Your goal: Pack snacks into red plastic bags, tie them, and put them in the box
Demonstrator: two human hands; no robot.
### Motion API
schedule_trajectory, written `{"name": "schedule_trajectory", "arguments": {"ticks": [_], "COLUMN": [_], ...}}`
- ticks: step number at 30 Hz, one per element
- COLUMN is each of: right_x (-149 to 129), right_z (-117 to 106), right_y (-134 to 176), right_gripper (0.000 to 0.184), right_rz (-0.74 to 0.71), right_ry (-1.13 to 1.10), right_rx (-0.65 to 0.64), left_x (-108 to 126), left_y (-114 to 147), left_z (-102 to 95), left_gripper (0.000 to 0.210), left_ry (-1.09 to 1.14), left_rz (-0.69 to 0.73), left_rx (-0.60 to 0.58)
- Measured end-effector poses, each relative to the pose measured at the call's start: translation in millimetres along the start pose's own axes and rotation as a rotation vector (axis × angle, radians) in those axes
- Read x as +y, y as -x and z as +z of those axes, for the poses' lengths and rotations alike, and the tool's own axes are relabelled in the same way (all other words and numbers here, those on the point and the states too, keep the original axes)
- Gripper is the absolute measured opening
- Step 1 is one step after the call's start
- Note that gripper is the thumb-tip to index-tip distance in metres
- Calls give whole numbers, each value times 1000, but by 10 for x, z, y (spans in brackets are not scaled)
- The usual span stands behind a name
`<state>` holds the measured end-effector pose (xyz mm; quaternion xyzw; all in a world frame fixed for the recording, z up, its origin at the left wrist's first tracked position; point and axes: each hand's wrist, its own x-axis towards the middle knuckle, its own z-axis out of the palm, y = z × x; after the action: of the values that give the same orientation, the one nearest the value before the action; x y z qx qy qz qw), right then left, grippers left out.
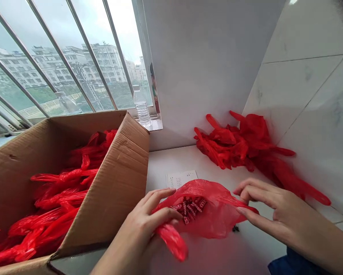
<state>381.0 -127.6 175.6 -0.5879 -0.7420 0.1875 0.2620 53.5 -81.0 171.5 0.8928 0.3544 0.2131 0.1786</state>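
Between my two hands a thin red plastic bag (217, 223) is spread, its mouth facing up. Inside lie several small dark red pieces with white printing (191, 208); their exact kind I cannot make out. My left hand (150, 215) grips the bag's left side, with one handle loop hanging below the fingers. At the other side my right hand (269, 206) pinches the right handle between thumb and fingers. A white sheet with handwritten lines (181, 178) lies just behind the bag, partly covered by it.
At left stands a cardboard box (117, 172) holding several tied red bags (71, 191). A heap of red plastic bags (231, 145) lies against the back wall and tiled wall (317, 114). On the window sill stands a clear plastic bottle (142, 109). Metal bars cross the window.
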Motion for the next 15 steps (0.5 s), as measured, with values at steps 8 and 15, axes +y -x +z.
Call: {"name": "schedule_trajectory", "arguments": {"ticks": [8,15], "right_x": [-166,-436], "right_z": [639,1060], "right_y": [-715,-761], "right_gripper": [25,63], "right_rz": [-35,-255], "right_ry": [-1087,-710], "right_rx": [120,-18], "left_x": [-27,-163], "left_y": [-285,-255], "left_z": [511,708], "left_gripper": [36,35], "left_ry": [988,582], "left_rz": [-296,-179], "left_rx": [250,183]}}
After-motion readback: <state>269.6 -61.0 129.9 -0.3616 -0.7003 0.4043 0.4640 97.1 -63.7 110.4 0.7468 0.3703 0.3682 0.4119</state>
